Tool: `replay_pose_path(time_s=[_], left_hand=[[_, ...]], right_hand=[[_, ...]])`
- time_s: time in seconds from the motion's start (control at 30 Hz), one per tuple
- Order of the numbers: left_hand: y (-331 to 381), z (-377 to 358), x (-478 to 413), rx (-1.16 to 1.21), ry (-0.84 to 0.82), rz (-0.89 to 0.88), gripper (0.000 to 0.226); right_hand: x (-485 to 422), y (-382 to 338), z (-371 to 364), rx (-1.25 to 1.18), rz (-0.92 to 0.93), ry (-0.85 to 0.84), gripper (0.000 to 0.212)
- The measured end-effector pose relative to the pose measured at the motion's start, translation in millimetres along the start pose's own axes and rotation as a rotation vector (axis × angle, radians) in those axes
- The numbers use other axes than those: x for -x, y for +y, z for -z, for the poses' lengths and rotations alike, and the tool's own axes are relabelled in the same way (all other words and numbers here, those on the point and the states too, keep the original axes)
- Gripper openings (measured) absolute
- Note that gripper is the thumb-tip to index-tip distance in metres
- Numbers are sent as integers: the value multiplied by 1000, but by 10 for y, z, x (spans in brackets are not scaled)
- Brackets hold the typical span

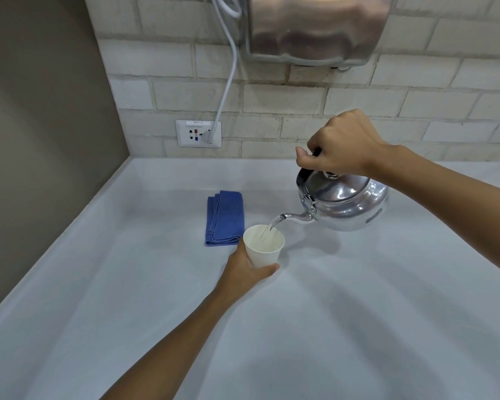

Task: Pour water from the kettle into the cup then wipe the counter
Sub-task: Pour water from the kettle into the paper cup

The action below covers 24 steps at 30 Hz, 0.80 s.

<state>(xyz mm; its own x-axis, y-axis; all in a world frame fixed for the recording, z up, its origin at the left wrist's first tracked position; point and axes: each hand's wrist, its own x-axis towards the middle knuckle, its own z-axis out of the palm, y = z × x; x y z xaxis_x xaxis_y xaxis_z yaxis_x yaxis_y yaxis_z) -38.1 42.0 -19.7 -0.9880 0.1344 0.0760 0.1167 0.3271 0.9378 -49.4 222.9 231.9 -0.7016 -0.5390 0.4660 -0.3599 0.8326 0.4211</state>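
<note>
A shiny steel kettle hangs tilted to the left above the white counter. My right hand grips its black handle from above. Water runs from the spout into a white paper cup. My left hand holds the cup from below and the left, just under the spout tip. A folded blue cloth lies flat on the counter, right behind and left of the cup.
A brick-tiled wall runs along the back with a power socket and a white cable plugged in. A metal hand dryer hangs above the kettle. A brown side wall bounds the counter on the left.
</note>
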Motion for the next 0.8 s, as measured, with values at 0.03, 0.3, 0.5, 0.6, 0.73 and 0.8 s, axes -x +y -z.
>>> replay_pose_path(time_s=[0.03, 0.3, 0.5, 0.6, 0.73, 0.8], left_hand=[[-1, 0, -1, 2, 0, -1, 84], [-2, -3, -6, -1, -2, -10, 84], [-1, 1, -7, -6, 5, -4, 83], [-8, 0, -9, -7, 7, -8, 82], [-11, 4, -12, -7, 4, -9, 81], [-10, 4, -15, 1, 2, -9, 81]], right_hand=[[-1, 0, 1, 1, 2, 0, 48], [4, 4, -14, 1, 0, 8, 47], [11, 21, -38, 4, -5, 6, 47], [15, 27, -43, 2, -4, 7, 47], [9, 41, -38, -7, -1, 12, 48], [4, 45, -39, -1, -2, 17, 48]])
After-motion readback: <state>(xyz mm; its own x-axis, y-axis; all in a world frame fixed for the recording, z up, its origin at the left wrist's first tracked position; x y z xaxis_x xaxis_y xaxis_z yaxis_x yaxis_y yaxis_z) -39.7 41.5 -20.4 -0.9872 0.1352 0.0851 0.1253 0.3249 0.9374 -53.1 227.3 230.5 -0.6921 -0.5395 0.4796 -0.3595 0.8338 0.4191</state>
